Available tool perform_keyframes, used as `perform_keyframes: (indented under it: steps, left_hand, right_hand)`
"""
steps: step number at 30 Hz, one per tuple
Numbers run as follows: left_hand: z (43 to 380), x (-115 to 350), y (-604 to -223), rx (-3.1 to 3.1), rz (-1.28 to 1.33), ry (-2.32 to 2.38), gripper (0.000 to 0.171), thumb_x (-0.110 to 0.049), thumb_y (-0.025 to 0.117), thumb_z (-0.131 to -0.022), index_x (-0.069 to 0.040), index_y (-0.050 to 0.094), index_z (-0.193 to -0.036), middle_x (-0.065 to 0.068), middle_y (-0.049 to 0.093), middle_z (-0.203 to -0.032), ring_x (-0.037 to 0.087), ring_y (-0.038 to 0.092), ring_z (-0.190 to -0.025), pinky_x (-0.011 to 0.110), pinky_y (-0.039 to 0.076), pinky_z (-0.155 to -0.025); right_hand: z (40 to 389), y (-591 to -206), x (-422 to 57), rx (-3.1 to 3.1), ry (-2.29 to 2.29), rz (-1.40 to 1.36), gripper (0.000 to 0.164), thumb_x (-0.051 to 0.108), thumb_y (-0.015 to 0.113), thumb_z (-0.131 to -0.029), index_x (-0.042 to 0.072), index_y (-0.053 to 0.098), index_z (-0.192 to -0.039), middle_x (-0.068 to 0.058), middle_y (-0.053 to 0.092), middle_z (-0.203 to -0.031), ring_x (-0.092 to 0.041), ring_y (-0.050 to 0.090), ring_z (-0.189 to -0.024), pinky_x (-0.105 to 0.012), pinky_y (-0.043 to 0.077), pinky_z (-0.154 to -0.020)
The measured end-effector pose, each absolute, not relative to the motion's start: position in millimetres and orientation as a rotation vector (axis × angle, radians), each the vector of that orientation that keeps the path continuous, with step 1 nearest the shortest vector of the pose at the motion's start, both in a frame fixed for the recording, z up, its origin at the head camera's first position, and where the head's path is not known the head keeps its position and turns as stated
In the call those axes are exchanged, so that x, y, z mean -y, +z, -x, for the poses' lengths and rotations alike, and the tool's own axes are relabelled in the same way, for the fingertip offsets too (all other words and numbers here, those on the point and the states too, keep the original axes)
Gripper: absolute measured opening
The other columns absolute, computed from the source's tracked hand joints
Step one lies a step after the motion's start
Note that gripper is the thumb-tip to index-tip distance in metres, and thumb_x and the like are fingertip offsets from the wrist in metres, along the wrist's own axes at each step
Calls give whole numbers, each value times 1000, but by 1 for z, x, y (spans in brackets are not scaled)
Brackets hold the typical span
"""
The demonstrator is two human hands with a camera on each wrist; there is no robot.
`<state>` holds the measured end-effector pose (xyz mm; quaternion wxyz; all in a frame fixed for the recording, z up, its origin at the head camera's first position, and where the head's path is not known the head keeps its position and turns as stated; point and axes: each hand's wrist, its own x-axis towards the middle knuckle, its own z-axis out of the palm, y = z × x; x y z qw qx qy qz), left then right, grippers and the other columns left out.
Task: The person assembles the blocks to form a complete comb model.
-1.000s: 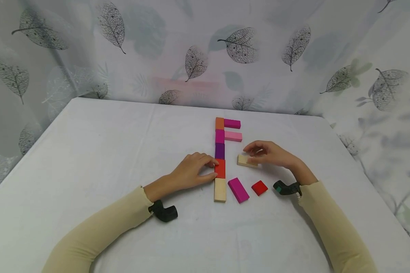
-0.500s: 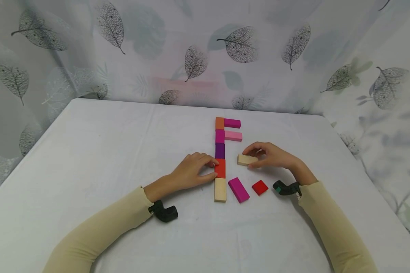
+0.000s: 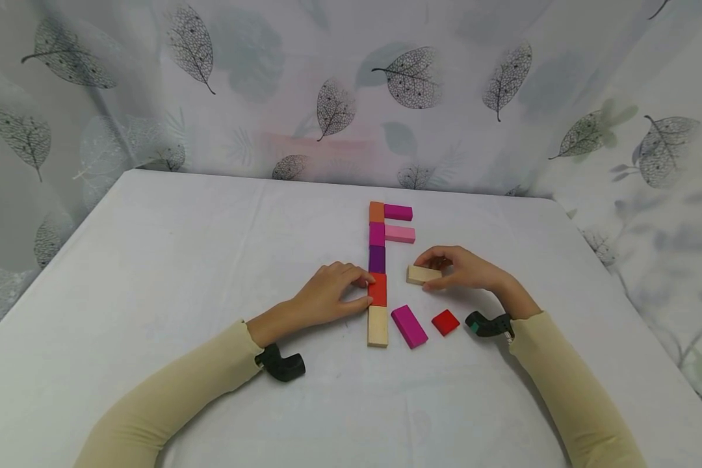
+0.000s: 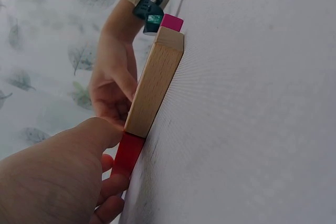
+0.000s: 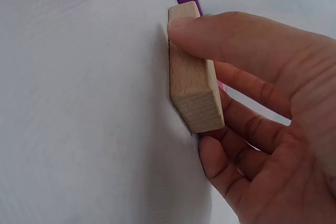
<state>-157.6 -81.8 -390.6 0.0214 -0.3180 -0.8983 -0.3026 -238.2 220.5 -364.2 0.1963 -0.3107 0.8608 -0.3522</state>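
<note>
In the head view my left hand [image 3: 330,296] holds the orange-red wooden block [image 3: 377,290] between thumb and fingertips at its left side. That block is part of a column, with a plain wooden block [image 3: 377,326] at the near end and purple [image 3: 377,259], magenta [image 3: 377,234] and orange [image 3: 376,212] blocks beyond. To the right, my right hand [image 3: 465,268] pinches another plain wooden block [image 3: 423,274], which is apart from the column. The right wrist view shows the thumb on this block's [image 5: 191,72] side, the fingers behind it; its lower edge is at the cloth.
A magenta block [image 3: 398,212] and a pink block [image 3: 400,234] stick out rightward from the column's far part. Loose on the white cloth [image 3: 210,260] are a magenta block [image 3: 409,326] and a small red block [image 3: 446,322]. A leaf-print curtain [image 3: 240,78] stands behind the table.
My right thumb and fingers have closed on the plain wooden block, which has barely moved. My left hand stays at the orange-red block.
</note>
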Motion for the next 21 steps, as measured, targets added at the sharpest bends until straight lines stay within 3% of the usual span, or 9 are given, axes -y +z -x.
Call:
perform_keyframes:
  steps: [12, 21]
  left_hand:
    - [158, 82, -391, 2776, 993, -936, 34, -29, 69, -89, -12, 63, -118, 0, 66, -108, 16, 58, -104, 40, 44, -92]
    - [159, 82, -391, 2786, 990, -925, 34, -29, 69, -90, -12, 63, -118, -1, 66, -107, 16, 58, -104, 40, 44, -92]
  right_hand:
    - [235, -362, -216, -2450, -967, 874, 42, 10, 77, -82, 1, 62, -119, -10, 62, -112, -25, 52, -100, -41, 44, -90]
    - [236, -363, -212, -2485, -944, 877, 42, 9, 77, -82, 1, 61, -120, -11, 61, -112, -25, 52, -99, -38, 45, -88]
